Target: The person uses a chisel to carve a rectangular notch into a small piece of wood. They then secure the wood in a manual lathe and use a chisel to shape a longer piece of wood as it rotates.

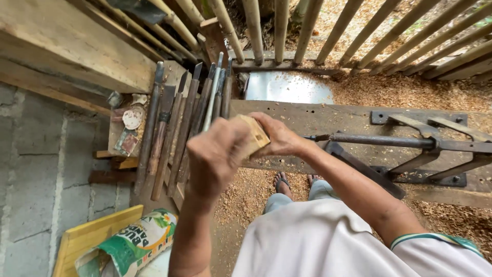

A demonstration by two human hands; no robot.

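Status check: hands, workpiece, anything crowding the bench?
Left hand and right hand both gripping pale squared wooden block. Block held above weathered wooden bench. Row of long-handled chisels close left; pointed metal spindle close right.

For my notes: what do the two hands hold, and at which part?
Both hands, left hand and right hand, grip one small wooden block at opposite ends.

A pale, squared wooden block (252,134) sits tilted, clasped above the workbench beam.

The person wears a white shirt (318,241) with a green-striped sleeve cuff (435,240), pale grey trousers (279,201), and dark flip-flops (282,183) on both feet; forearms bare.
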